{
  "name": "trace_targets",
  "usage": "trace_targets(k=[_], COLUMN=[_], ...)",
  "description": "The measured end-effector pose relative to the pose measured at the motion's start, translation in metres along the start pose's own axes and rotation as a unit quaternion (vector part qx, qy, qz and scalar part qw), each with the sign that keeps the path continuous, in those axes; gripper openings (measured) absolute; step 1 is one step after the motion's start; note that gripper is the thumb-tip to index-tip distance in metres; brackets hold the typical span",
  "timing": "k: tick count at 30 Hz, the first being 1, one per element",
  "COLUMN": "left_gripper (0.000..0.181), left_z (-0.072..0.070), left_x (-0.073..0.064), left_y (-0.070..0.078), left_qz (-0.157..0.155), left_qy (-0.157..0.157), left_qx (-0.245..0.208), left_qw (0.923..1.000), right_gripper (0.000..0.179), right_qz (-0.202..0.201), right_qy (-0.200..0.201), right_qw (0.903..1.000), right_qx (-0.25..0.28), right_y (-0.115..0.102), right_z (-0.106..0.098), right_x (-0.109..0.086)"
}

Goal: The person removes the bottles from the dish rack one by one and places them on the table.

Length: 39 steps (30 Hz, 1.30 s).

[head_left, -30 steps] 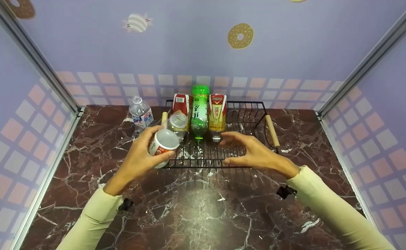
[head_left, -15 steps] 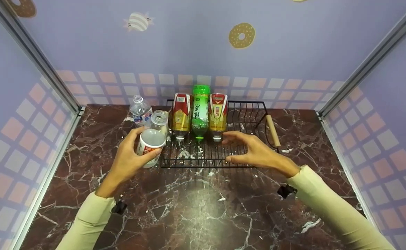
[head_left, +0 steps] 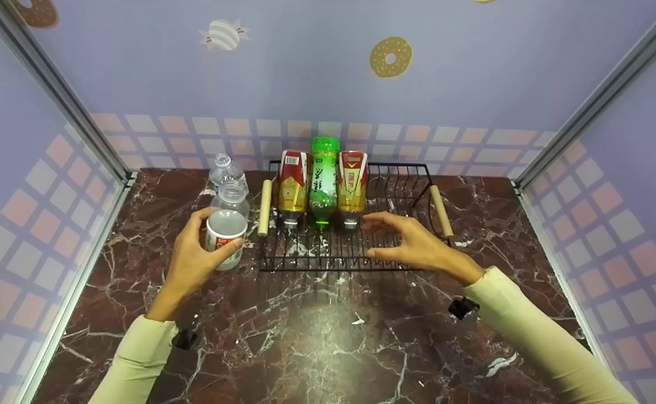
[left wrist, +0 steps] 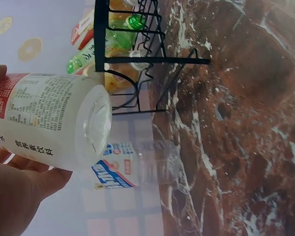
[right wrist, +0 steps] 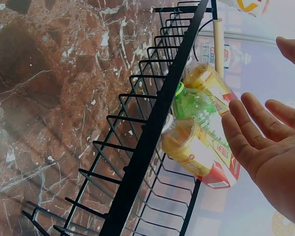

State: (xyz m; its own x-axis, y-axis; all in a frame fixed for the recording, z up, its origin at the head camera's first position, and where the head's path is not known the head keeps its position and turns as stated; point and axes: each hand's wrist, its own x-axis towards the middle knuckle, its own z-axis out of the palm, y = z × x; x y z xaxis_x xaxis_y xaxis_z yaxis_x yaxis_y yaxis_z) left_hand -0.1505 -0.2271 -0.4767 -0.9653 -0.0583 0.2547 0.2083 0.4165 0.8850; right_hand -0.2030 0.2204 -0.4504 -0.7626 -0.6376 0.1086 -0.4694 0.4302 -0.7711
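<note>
My left hand grips a clear bottle with a white and red label and an uncapped-looking neck. This bottle is about upright, and its base appears raised off the table in the left wrist view. Just behind it, a clear bottle with a blue and white label stands on the table. My right hand hovers over the front right of a black wire rack, fingers spread, holding nothing. Two red-and-yellow bottles flank a green bottle in the rack, their necks pointing down.
Light wooden handles sit on the rack's two ends. Beneath everything is a dark red marbled table. Lilac panels with grey metal corner strips enclose it at the back and both sides.
My left hand has carried the white-and-red-labelled bottle leftward, from over the rack's left end to beside it. The rack's left handle is uncovered. My right hand has hardly moved.
</note>
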Motion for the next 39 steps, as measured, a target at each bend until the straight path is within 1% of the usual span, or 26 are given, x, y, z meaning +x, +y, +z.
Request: trace_targets(k=[4,8,13,20,25,28,34,39], left_gripper=[0.073,0.074,0.075,0.074,0.076,0.078,0.073,0.073], left_z=[-0.003,-0.006,-0.009,-0.012,-0.011,-0.01,-0.008,-0.007], left_x=[-0.001,-0.002,-0.002,0.002,0.009,0.014,0.02,0.025], left_y=[-0.01,-0.021,-0.032,-0.046,-0.06,-0.069,-0.083,-0.094], left_qz=[-0.003,-0.007,-0.017,-0.034,-0.045,-0.05,-0.045,-0.051], left_qy=[0.028,0.054,0.08,0.097,0.099,0.109,0.143,0.149], left_qx=[0.001,0.0,-0.014,-0.016,-0.03,-0.034,-0.041,-0.045], left_qw=[0.9996,0.9985,0.9966,0.9946,0.9936,0.9922,0.9879,0.9865], right_gripper=[0.075,0.075,0.075,0.071,0.068,0.066,0.065,0.064], right_qz=[-0.001,0.008,0.015,0.024,0.025,0.027,0.031,0.035], right_qy=[0.0,-0.001,0.003,0.007,0.017,0.022,0.028,0.031], right_qw=[1.0,1.0,0.9999,0.9997,0.9995,0.9994,0.9991,0.9989], right_qx=[0.002,0.003,0.001,0.0,0.0,0.004,0.0,-0.002], right_y=[0.003,0.005,0.007,0.01,0.013,0.015,0.017,0.021], right_z=[0.0,-0.001,-0.002,-0.002,-0.002,-0.003,-0.002,0.0], right_x=[0.002,0.004,0.007,0.009,0.012,0.014,0.016,0.017])
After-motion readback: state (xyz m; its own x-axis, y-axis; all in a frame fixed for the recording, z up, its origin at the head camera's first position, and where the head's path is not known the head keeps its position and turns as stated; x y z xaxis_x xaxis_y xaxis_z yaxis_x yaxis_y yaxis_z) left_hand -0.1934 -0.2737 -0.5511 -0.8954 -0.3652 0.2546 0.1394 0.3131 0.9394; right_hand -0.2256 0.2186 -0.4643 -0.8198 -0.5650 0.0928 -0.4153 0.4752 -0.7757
